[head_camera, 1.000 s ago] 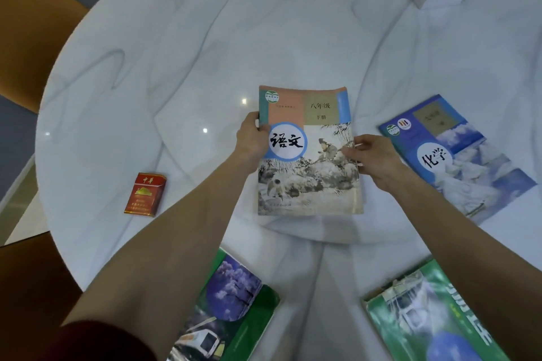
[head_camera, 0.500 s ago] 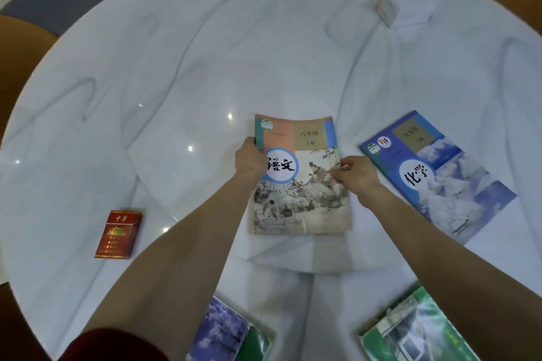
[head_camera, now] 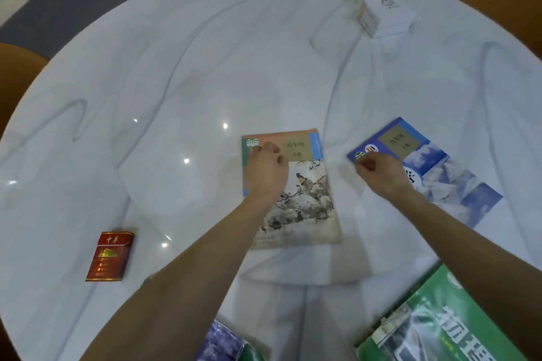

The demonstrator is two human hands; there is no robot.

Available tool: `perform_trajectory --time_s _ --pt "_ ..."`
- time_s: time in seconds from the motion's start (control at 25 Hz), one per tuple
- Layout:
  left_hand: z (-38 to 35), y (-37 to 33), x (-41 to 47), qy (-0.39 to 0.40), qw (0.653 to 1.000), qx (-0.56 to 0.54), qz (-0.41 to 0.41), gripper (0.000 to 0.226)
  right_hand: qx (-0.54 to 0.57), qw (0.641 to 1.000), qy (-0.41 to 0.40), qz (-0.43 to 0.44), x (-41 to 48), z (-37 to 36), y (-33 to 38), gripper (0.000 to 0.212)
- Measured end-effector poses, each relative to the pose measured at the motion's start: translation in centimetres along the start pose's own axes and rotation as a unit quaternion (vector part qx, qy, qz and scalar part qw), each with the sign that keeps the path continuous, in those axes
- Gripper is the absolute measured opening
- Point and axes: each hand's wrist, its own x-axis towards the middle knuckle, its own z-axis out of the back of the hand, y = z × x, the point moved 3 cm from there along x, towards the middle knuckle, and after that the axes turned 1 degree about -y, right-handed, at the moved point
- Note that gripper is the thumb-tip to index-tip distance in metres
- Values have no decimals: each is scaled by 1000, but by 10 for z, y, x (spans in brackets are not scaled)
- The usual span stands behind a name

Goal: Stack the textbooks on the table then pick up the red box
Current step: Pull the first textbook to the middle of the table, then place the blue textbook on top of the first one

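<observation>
**Second book under my right grip, red box waiting off to the left**

The round marble bench (head_camera: 205,67) carries everything. The green textbook (head_camera: 445,328) lies at its near right edge, partly out of view, and a purple-and-green textbook (head_camera: 225,346) pokes in at the near edge between my arms. The painted-cover textbook (head_camera: 305,199) lies flat in the middle, its long axis running away from me. Just to its right, apart by a strip of bare marble, the blue textbook (head_camera: 434,167) lies turned, its long axis slanting from far-left to near-right.

My left hand (head_camera: 267,173) rests loosely curled on the upper left part of the painted cover, fingers bent but pinching nothing that I can see. My right hand (head_camera: 381,173) sits at the blue book's near-left corner, fingers curled in at the edge; whether they have the cover pinched I cannot tell.

I judge the next move is a short carry leftward, right hand nearest.

The red box (head_camera: 111,256) lies flat, well to the left, nearer my left hand, untouched. A white carton (head_camera: 384,9) stands far right.
</observation>
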Motion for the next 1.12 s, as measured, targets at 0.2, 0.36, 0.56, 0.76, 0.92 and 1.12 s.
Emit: perform_trajectory --time_s 0.2,0.36,0.56,0.76,0.92,1.12 --pt "-42 -58 -20 21 993 79 -88 30 -69 997 -20 35 23 54 -46 22" --pt "-77 -92 -36 48 982 133 -124 30 -130 991 21 24 40 73 -82 34" --pt "-118 -107 -59 105 990 74 -53 34 -187 982 30 -9 60 86 -113 39" --pt "-149 -116 -79 153 979 -79 112 36 -204 975 62 -60 69 84 -140 44" --pt "-165 -129 -88 149 956 -160 193 46 -194 976 57 -76 73 81 -147 50" --pt "-178 -129 -86 114 904 -276 307 40 -157 978 66 -121 82 84 -148 61"
